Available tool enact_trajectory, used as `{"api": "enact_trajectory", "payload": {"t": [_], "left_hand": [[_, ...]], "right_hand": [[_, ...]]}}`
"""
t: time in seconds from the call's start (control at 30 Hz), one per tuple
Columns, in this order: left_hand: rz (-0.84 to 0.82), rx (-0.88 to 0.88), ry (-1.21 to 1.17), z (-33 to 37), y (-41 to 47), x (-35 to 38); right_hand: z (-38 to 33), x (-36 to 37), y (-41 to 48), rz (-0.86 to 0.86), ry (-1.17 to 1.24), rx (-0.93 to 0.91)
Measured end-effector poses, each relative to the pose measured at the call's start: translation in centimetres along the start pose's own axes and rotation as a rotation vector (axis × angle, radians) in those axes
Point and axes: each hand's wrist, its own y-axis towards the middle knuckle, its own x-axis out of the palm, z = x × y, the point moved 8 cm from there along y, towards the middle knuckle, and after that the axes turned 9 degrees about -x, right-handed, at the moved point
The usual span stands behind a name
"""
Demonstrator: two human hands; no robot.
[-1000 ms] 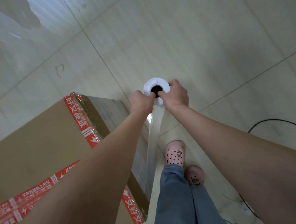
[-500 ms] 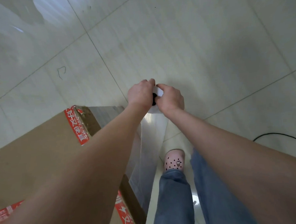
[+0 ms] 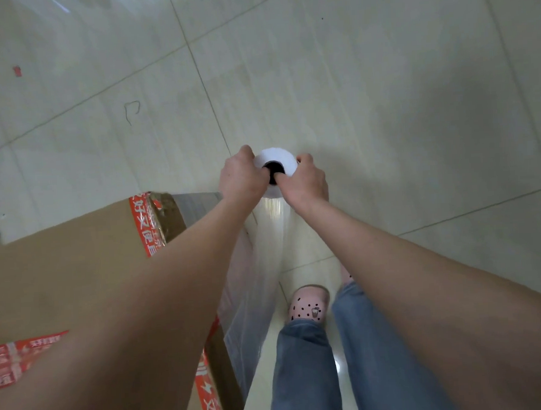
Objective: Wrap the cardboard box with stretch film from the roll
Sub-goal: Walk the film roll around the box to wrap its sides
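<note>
**Both hands on the roll, just off the box's corner**

I look straight down the roll (image 3: 275, 157), so only its round white end and dark core hole show. The rest of its length is hidden beneath my hands. My left forearm covers part of the cardboard box (image 3: 78, 262) top, and the box is cut off at the left and bottom edges. The print on its red tape (image 3: 143, 225) is too blurred to read.

My left hand (image 3: 241, 176) and right hand (image 3: 308, 184) both grip the roll's end, fingers curled over the rim and thumbs at the core hole, with my arms stretched ahead. The roll is held just beyond the box's far right corner. Clear, glossy stretch film (image 3: 267, 255), streaked with fine ridges, runs from it along the box's right side. The box top is smooth brown card.
</note>
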Motion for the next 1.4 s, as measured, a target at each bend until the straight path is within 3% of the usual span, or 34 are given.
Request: {"api": "enact_trajectory", "payload": {"t": [0.2, 0.5, 0.73, 0.93, 1.07, 1.17, 1.3, 1.4], "left_hand": [[0.012, -0.150, -0.167, -2.7, 1.5, -2.1], [0.080, 0.009, 0.148, -1.1, 2.2, -3.3], [0.046, 0.017, 0.135, -0.7, 2.5, -2.8], [0.063, 0.067, 0.199, 0.9, 3.8, -3.5], [0.022, -0.052, 0.078, -0.6, 5.0, -4.0], [0.020, -0.199, -0.100, -2.9, 5.8, -4.6], [-0.001, -0.366, -0.327, -5.6, 6.9, -5.3], [0.015, -0.369, -0.303, -6.5, 8.2, -7.2]], "right_hand": [[-3.7, 1.3, 1.8, -0.001, -0.092, -0.144], [-8.5, 2.6, 2.7, -0.159, -0.397, -0.406], [-5.4, 2.5, 3.6, -0.205, -0.177, -0.121], [-7.4, 2.0, 4.7, -0.171, -0.298, -0.198], [-10.2, 2.4, 5.4, -0.201, -0.502, -0.334], [-12.0, 3.3, 5.9, -0.195, -0.524, -0.411], [-11.0, 4.2, 6.6, -0.240, -0.373, -0.193], [-11.5, 6.5, 6.7, -0.288, -0.273, -0.117]]}}
